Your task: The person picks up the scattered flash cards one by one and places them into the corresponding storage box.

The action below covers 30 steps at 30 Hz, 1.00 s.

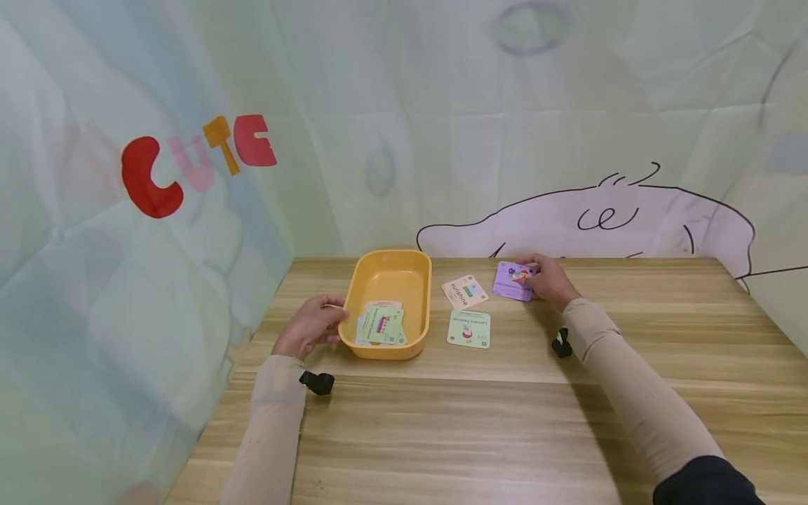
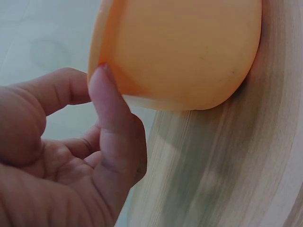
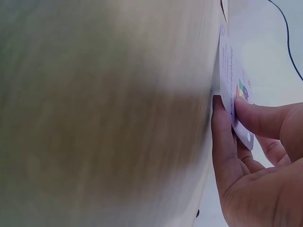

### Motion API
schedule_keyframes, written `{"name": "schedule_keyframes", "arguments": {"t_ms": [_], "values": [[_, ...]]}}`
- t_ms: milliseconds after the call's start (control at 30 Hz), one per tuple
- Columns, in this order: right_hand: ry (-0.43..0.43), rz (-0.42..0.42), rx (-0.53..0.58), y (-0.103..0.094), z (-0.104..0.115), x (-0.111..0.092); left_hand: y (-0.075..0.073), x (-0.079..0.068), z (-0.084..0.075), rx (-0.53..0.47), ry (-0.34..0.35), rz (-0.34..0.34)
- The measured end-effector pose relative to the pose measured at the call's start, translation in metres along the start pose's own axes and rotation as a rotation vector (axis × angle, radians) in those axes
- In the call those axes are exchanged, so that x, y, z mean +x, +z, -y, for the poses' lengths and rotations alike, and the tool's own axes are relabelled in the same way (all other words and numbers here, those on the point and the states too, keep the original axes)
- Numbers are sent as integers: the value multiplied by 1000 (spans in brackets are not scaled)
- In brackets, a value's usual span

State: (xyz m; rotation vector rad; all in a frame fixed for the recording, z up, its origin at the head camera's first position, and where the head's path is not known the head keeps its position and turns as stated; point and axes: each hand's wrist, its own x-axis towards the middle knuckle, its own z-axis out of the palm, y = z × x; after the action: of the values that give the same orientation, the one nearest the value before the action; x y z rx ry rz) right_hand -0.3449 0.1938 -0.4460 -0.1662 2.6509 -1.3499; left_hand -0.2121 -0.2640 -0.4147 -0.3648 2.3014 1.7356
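Note:
A yellow plastic tray stands near the back of the table, and several cards lie in its near end. My left hand pinches the tray's left rim; in the left wrist view the thumb lies against the tray wall. To the right, my right hand holds a purple picture card by its right edge. The right wrist view shows that card between thumb and fingers, close to the tabletop. Between tray and purple card lie a pale "sunshine" card and a green "Lantern Festival" card.
The wooden table ends at the back against a cloth backdrop with printed drawings. Another cloth side hangs along the left edge. Black wrist pieces are strapped at both wrists.

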Motion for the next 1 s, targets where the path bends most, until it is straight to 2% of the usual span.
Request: {"name": "schedule_keyframes", "arguments": {"t_ms": [500, 1000], "values": [[26, 20, 85, -1, 8, -6, 1, -1, -1, 11, -6, -11], [0, -3, 55, -5, 8, -11, 1, -2, -4, 13, -3, 1]]}}
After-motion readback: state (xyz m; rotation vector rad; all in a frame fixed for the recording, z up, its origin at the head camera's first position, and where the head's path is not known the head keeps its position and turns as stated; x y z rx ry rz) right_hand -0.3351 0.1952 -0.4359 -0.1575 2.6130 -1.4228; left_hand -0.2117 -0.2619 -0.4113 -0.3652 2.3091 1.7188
